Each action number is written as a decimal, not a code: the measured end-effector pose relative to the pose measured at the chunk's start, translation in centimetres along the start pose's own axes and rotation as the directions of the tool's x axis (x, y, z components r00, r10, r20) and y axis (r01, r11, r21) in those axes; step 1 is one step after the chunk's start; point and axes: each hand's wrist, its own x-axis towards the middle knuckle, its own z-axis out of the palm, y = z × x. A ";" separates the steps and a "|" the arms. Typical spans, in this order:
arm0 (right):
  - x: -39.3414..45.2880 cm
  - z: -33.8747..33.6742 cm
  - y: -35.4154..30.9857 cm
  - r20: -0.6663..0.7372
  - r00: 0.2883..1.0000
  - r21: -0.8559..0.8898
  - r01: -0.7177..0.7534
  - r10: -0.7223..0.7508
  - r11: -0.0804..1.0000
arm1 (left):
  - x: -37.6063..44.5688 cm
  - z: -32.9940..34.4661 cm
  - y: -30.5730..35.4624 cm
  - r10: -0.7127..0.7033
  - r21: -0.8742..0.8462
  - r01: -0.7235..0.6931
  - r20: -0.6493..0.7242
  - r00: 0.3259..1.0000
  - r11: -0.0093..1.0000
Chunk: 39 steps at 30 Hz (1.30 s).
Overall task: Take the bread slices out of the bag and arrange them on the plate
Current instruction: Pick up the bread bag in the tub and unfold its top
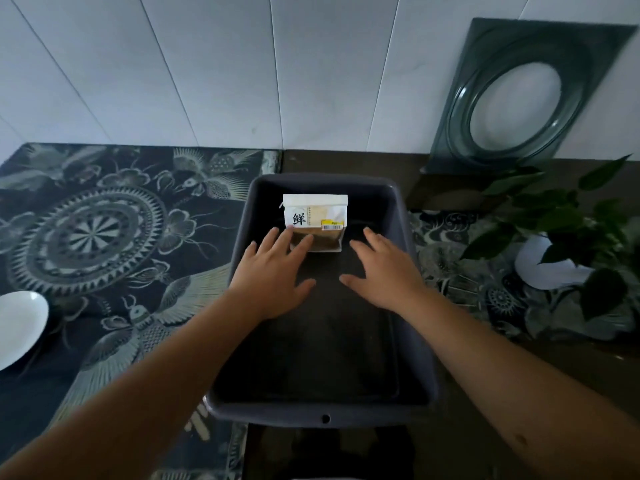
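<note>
A bread bag (316,216), white on top with a black character and a yellow label, brown bread showing in its lower half, stands at the far end of a dark grey tray (242,216). My left hand (275,271) is spread flat, its fingertips touching the bag's lower left corner. A little to the right of the bag, my right hand (384,271) hovers with fingers apart and holds nothing. A white plate (19,327) lies at the left edge, partly cut off.
A dark patterned cloth (114,223) covers the table left of the tray. A potted green plant (554,244) in a white pot stands at the right. A dark glass dish (519,95) leans against the white tiled wall at the back right.
</note>
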 end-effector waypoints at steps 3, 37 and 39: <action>5.0 -1.5 0.0 -0.125 0.992 0.035 0.029 -0.025 0.999 | 4.9 -0.9 -2.4 0.159 -0.010 -0.159 -0.039 0.987 0.987; 7.4 -0.4 0.2 -0.141 0.879 -0.173 0.431 -0.456 0.885 | 8.2 2.2 -5.5 0.410 0.092 -0.399 -0.212 0.887 0.912; 4.1 0.2 -0.1 -0.131 0.870 -0.175 0.452 -0.476 0.875 | 5.2 2.4 -4.4 0.408 0.060 -0.405 -0.215 0.887 0.912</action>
